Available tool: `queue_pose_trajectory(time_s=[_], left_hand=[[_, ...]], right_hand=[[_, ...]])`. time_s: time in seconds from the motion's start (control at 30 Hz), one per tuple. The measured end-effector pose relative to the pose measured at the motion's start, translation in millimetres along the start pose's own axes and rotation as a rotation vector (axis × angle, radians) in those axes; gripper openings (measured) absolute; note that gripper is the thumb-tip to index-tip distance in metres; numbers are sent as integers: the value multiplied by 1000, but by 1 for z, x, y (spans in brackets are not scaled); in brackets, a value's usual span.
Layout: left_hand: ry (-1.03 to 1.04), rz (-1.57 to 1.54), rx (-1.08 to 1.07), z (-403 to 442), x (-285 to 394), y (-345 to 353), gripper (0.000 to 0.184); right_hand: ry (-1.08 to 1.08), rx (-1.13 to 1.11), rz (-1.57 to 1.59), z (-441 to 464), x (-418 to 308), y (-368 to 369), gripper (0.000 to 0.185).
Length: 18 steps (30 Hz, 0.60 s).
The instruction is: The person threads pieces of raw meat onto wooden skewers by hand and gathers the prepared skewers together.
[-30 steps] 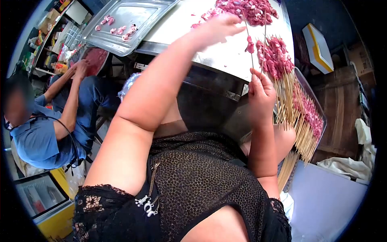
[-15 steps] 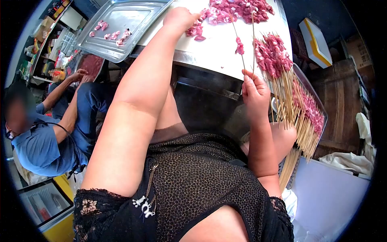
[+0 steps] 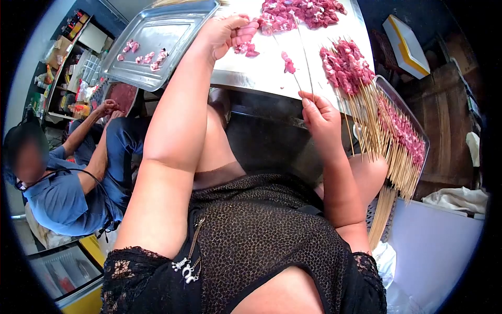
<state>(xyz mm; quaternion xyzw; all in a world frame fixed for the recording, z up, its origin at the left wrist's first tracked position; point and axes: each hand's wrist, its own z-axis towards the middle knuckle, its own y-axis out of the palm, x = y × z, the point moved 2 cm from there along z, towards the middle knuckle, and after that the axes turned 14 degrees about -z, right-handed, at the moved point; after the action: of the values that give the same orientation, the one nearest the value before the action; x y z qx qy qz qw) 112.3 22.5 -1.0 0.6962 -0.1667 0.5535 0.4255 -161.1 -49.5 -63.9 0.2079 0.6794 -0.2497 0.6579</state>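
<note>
My right hand (image 3: 321, 116) is closed in a pinch around the lower ends of two thin skewers (image 3: 305, 57) in front of the table's near edge. On one skewer sits a small piece of raw meat (image 3: 288, 63); the other reaches up toward the pile of cut meat (image 3: 300, 14). My left hand (image 3: 228, 35) is at the pile's left side, fingers curled and thumb against them; what lies between the fingertips is hidden. Just below those fingers are loose meat pieces (image 3: 247, 49). Loaded meat skewers (image 3: 348, 65) lie to the right of my right hand.
A metal tray (image 3: 123, 68) with a few meat scraps stands at the left. More loaded skewers fill a tray (image 3: 424, 131) at the right, with bare sticks (image 3: 383, 214) below. A seated person in a blue shirt (image 3: 57, 201) handles meat in a container (image 3: 121, 97).
My left hand has drawn back slightly toward me from the loose meat, fingers now curled. My right hand still holds both skewers. The view has shifted slightly.
</note>
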Motion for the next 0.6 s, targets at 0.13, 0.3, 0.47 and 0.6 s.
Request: queue_pose_trajectory(time_s=[0.13,0.3,0.47,0.6], left_hand=[[-85,-154,-143,-4,1,14,28],[-52,-125,-170,-13,-4,30,23],[19,6,-60,-3,-11,24,16],[19,-88,-37,-3,-13,30,19]], right_hand=[[-19,44,-55,0,-1,0,22],[-28,54,-53,0,0,-2,22],[-15,50,-68,0,-1,-4,23],[-10,39,-54,0,0,-5,23]])
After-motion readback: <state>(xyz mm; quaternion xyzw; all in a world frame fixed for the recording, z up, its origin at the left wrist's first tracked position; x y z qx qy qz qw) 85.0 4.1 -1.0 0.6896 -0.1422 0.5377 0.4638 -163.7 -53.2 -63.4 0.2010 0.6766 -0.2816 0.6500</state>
